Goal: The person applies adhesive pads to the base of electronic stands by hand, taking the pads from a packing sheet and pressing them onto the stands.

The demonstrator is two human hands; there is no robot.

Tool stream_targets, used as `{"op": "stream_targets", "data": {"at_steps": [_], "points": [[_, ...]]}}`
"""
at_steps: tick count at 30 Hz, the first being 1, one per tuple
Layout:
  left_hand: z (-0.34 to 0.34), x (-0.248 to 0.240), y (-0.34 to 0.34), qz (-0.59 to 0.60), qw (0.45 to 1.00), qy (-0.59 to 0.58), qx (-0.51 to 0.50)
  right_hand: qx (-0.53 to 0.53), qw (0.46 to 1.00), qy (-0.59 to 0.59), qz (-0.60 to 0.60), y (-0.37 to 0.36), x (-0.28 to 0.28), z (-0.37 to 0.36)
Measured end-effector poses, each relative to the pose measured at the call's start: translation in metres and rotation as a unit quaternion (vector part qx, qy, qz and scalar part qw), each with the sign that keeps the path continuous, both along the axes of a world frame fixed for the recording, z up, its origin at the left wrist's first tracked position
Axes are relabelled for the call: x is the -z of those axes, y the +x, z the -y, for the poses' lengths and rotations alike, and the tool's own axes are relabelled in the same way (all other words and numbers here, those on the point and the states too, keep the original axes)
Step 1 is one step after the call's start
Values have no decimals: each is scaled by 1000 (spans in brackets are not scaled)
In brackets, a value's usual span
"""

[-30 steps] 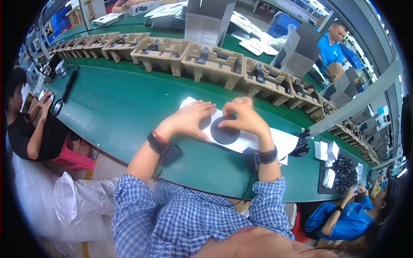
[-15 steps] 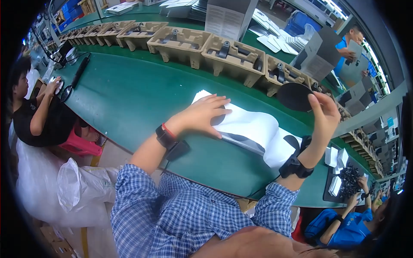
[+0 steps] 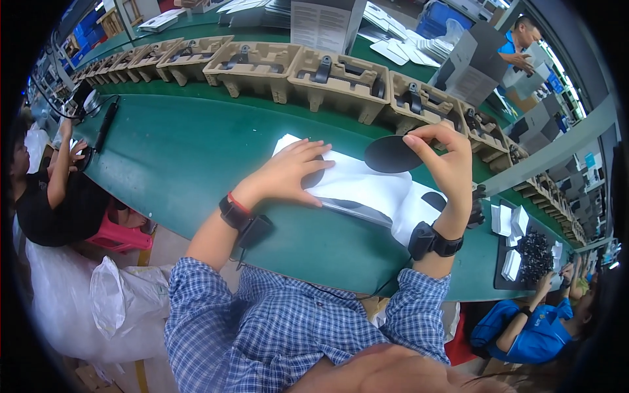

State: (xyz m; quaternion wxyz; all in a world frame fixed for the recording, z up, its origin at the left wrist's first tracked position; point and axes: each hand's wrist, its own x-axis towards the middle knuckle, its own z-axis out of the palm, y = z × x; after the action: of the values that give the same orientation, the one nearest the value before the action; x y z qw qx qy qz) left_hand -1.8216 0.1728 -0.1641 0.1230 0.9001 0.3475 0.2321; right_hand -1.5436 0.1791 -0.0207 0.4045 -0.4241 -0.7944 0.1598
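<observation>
My left hand (image 3: 286,172) lies with fingers spread on a stack of white backing sheets (image 3: 357,183), pressing its left end. Dark round patches show on the sheets, one partly under my left fingers. The top sheet bulges up and curls on its right half. Between thumb and fingers of my right hand (image 3: 443,149) is the edge of a black oval disc (image 3: 392,154), thin and flat. It is raised over the sheets' far edge. Whether its underside is sticky I cannot tell.
Beyond the sheets, brown moulded pulp trays (image 3: 341,85) with black parts stand in a row across the green table (image 3: 190,150). At right, a dark mat (image 3: 508,278) carries small black parts and white pieces. Co-workers sit left and right; another person stands at the far right.
My right hand has moved left with the black disc, bringing it from near the trays to above the sheets. My left hand stays on the stack; the sheet's bulge is lower.
</observation>
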Motion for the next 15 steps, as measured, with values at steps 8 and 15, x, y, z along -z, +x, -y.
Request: {"op": "stream_targets", "data": {"at_steps": [8, 15], "points": [[-1, 0, -6, 2, 1000, -2, 1, 0, 1000, -1, 30, -9, 2, 0], [0, 2, -12, -3, 1000, -2, -3, -6, 998, 8, 64, -14, 7, -3]]}}
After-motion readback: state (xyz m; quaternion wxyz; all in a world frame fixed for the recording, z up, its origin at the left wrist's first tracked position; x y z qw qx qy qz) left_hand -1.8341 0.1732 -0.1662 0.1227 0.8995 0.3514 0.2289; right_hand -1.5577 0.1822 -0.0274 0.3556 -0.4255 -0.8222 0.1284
